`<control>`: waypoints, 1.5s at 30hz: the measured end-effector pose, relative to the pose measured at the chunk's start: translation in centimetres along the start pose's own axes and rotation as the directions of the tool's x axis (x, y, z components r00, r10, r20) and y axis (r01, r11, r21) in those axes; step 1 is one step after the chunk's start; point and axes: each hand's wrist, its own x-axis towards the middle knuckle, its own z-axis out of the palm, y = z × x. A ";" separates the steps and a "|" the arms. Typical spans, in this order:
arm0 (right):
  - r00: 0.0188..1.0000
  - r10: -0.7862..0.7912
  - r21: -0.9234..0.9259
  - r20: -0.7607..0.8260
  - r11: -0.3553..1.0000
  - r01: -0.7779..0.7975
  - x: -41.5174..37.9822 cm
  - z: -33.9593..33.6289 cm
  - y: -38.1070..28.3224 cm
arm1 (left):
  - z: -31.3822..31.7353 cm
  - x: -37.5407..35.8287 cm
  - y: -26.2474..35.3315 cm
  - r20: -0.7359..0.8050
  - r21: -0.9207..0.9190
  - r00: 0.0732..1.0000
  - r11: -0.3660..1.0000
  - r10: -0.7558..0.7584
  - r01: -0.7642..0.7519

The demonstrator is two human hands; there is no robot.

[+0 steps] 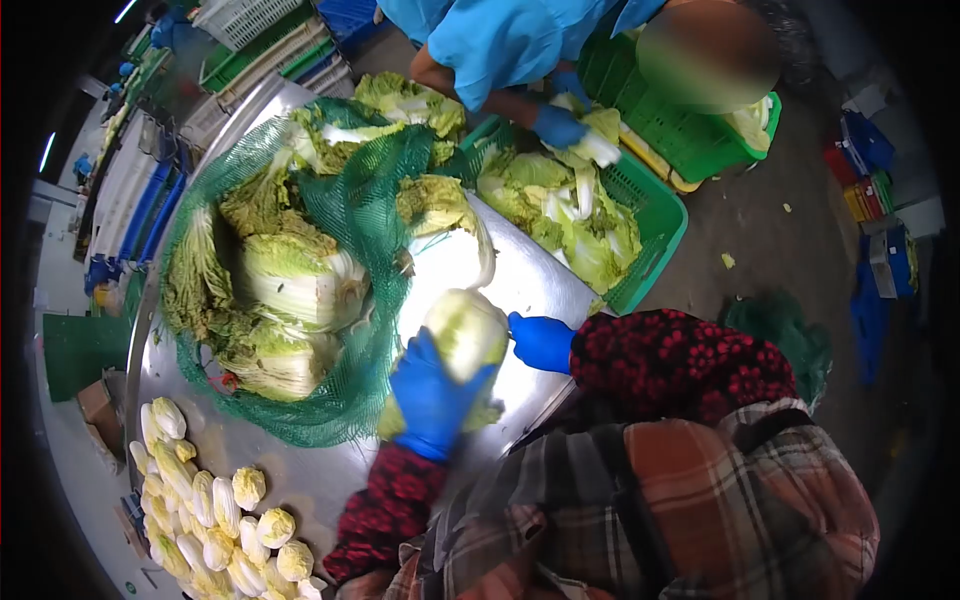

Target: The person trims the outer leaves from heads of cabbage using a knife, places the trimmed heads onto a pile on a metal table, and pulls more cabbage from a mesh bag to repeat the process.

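My left hand (430,395), in a blue glove, grips the near side of a napa cabbage (468,332) lying on the metal table (550,290). The thumb and fingers press around its pale green body. My right hand (541,343), also gloved in blue, is closed at the cabbage's right side. Something small and dark shows at its fingertips, but I cannot make out what it is. A loose cabbage leaf (455,225) rests just beyond the cabbage. To the left, a green mesh sack (375,215) lies open around several whole cabbages (300,285) with wilted outer leaves.
Several small trimmed cabbage hearts (225,505) are piled at the table's near left. Beyond the table's right edge stands a green crate (660,235) of leaves. A co-worker in blue (500,45) reaches over it with a gloved hand (560,127) at a leaf.
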 end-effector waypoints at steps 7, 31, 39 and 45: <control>0.985 0.004 0.247 0.174 0.968 -0.048 0.0 -1.5 0.0 | -0.5 -1.7 -2.6 -0.132 -0.337 0.984 0.939 -0.119 0.068; 0.993 0.114 0.659 -0.010 0.748 -0.079 -0.8 -10.3 -2.6 | 0.5 -6.2 1.3 -0.290 -0.815 0.780 0.570 -0.555 0.102; 0.902 -0.223 0.412 -0.369 0.831 0.374 -3.7 -7.3 -8.8 | -0.6 -4.8 2.8 -0.719 -0.241 0.688 0.964 -0.103 -0.108; 0.937 -0.084 0.474 -0.338 0.845 0.246 -1.6 -6.0 -5.0 | -1.8 -4.8 1.5 -0.662 -0.255 0.741 0.963 -0.108 -0.088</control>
